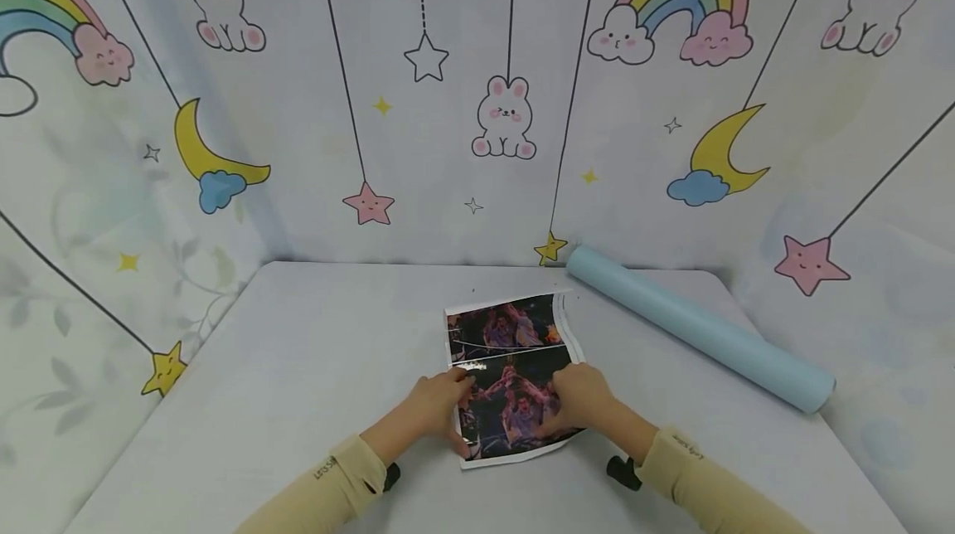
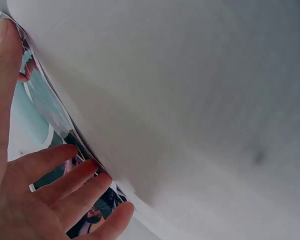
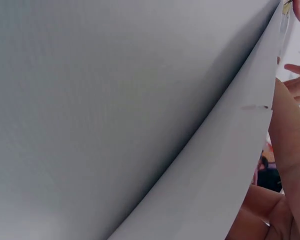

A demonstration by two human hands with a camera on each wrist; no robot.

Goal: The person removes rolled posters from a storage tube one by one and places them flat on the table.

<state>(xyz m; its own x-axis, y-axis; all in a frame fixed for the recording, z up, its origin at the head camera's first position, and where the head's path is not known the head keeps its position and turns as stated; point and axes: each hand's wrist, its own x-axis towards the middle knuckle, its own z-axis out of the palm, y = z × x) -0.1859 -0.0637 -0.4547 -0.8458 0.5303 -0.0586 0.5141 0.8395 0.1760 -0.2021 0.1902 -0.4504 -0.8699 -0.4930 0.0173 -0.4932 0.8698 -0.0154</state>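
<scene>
A glossy printed sheet point(image 1: 507, 410) with white margins shows two dark photos of people, one above the other. It lies on the white table, its right side curving up. My left hand point(image 1: 438, 403) touches the left edge; in the left wrist view its fingers point(image 2: 75, 192) are spread and nearly straight across the print, the thumb side reaching to the edge. At the right edge, my right hand point(image 1: 584, 395) rests on the sheet. The right wrist view shows the sheet's white underside point(image 3: 230, 160), which hides most of that hand's fingertips.
A light blue roll point(image 1: 701, 327) lies slantwise at the table's back right. The white tabletop point(image 1: 313, 351) ends at a backdrop point(image 1: 440, 119) with rabbits, stars, moons and rainbows. A dark band piece point(image 1: 623, 473) sits under the right wrist.
</scene>
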